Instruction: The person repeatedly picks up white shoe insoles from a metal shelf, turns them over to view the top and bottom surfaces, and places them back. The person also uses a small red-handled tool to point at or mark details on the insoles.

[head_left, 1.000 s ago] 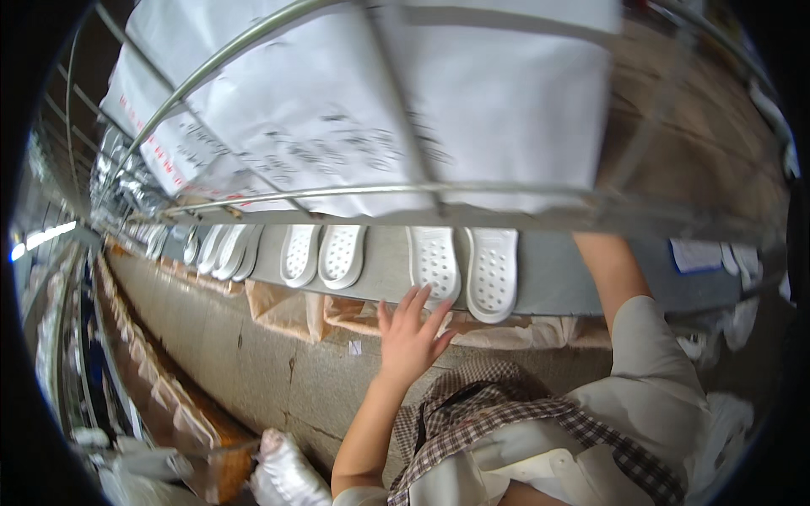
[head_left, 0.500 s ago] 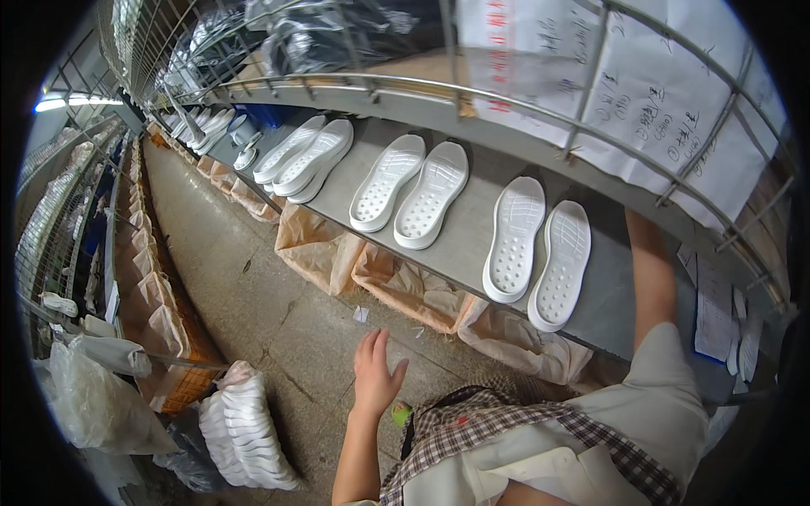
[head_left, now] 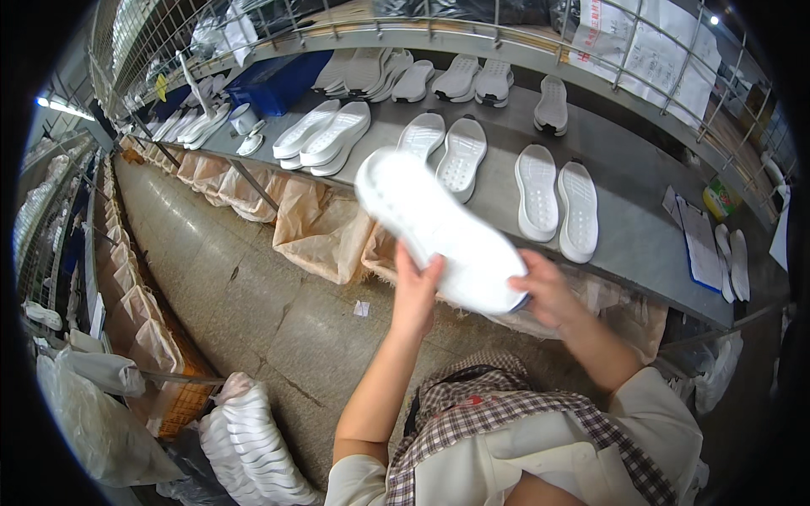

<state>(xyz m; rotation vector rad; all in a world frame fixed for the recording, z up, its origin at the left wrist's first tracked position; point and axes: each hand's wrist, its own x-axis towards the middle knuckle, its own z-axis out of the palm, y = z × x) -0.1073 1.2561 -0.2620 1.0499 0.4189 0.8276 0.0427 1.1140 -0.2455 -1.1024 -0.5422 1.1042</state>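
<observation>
A white shoe sole (head_left: 439, 232), slightly blurred, is held up in front of the bench between both hands. My left hand (head_left: 416, 291) grips its near side edge, thumb on the upper face. My right hand (head_left: 542, 291) has hold of the end closest to me. Behind the held sole, partly covered by it, stands a pair of white soles (head_left: 462, 160). Another white pair (head_left: 558, 202) lies to its right, close to the bench's front edge. Stacked white soles (head_left: 325, 139) sit farther left.
The grey bench (head_left: 641, 228) carries more soles (head_left: 456, 80) at the back under a wire rack (head_left: 498, 38). A blue bin (head_left: 274, 84) and a clipboard (head_left: 700, 244) are also on it. Lined baskets (head_left: 316, 244) hang below. Bundled white soles (head_left: 253, 443) lie at lower left.
My right hand has come back from under the rack with a white sole. My left hand has risen and taken hold of it too. The view has shifted, showing more of the bench's back.
</observation>
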